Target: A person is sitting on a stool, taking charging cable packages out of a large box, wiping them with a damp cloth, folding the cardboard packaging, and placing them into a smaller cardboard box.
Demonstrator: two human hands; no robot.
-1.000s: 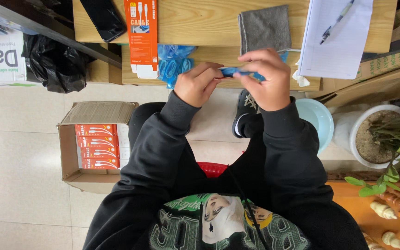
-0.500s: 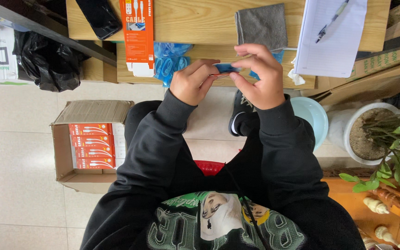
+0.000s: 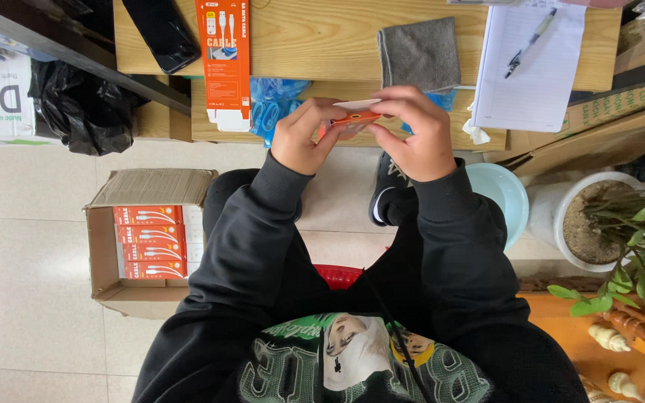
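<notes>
My left hand and my right hand meet above my lap, both gripping a small flat orange and white box seen edge-on. Just behind the hands lies a heap of blue plastic bags on the lower wooden shelf. An upright orange cable box lies on the wooden tabletop, left of my hands. A folded grey cloth rests on the table right behind my right hand.
A cardboard carton with several orange boxes stands on the tiled floor at my left. A black phone, a notepad with a pen, a black bag, a pale blue bowl and a potted plant surround me.
The blue item that my hands held before is gone from them; an orange and white box is now between my fingers. Both hands stay together at the table's edge.
</notes>
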